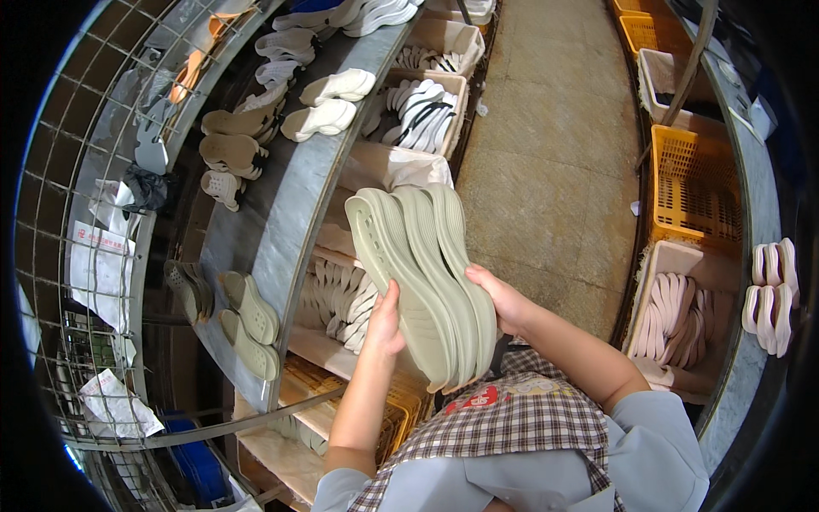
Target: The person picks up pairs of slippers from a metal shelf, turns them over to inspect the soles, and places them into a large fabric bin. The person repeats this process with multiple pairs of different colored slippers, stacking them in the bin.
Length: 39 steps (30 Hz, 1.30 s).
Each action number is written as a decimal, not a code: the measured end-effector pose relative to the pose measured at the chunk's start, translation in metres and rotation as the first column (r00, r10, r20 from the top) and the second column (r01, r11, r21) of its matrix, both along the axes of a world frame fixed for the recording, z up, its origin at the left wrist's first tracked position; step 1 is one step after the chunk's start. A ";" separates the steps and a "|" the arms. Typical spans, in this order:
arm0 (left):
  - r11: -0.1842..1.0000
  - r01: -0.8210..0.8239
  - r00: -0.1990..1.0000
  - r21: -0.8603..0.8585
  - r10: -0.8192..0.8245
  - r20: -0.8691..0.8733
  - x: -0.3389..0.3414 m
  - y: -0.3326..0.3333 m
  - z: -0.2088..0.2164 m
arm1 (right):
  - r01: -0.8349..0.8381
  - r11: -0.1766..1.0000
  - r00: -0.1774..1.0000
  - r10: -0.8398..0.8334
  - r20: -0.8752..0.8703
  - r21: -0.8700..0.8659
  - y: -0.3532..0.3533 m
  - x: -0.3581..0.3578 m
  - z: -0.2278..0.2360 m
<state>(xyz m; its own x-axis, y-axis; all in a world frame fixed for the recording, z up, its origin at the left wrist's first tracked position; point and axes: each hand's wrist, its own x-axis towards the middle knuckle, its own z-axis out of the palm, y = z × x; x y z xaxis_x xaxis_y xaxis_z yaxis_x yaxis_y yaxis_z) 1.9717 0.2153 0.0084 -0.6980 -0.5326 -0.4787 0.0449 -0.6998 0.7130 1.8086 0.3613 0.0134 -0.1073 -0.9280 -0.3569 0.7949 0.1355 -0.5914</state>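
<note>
A stack of several pale green shoe soles [424, 286] is held upright in front of my apron, their long wavy edges side by side. My left hand [386, 324] grips the stack's left side, the thumb lying along the outer sole. On the other side my right hand [499, 303] presses against the edge, and its fingertips are partly hidden behind the soles. Matching green soles [248, 345] lie on the grey shelf [300, 192] to the left, with more [184, 290] beside them.
White soles [319, 119] and beige soles [230, 155] rest farther up the shelf. Below it stand lined crates of white soles [422, 115]. Across the aisle [546, 128] are a yellow crate [693, 183] and a crate of pinkish soles [670, 316]. Wire mesh [85, 171] borders the far left.
</note>
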 end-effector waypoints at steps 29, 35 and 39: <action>0.584 0.170 0.982 -0.794 -0.170 0.085 -0.013 -0.021 0.021 | -0.135 0.952 0.588 -0.146 -0.795 -0.274 0.014 -0.031 -0.003; 0.475 0.299 0.951 -0.828 -0.217 0.220 -0.004 -0.028 0.009 | -0.151 0.945 0.535 -0.168 -0.828 -0.290 0.013 -0.032 -0.007; 0.488 0.259 0.962 -0.834 -0.203 0.180 -0.011 -0.023 0.023 | -0.160 0.937 0.526 -0.185 -0.830 -0.310 0.011 -0.032 -0.004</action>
<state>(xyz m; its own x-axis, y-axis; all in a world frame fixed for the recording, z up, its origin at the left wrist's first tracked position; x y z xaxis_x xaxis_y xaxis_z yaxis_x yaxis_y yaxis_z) 1.9607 0.1924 0.0319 -0.8486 -0.5246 0.0684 -0.0800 0.2551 0.9636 1.7764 0.3727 0.0095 -0.2062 -0.9555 0.2111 -0.0980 -0.1944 -0.9760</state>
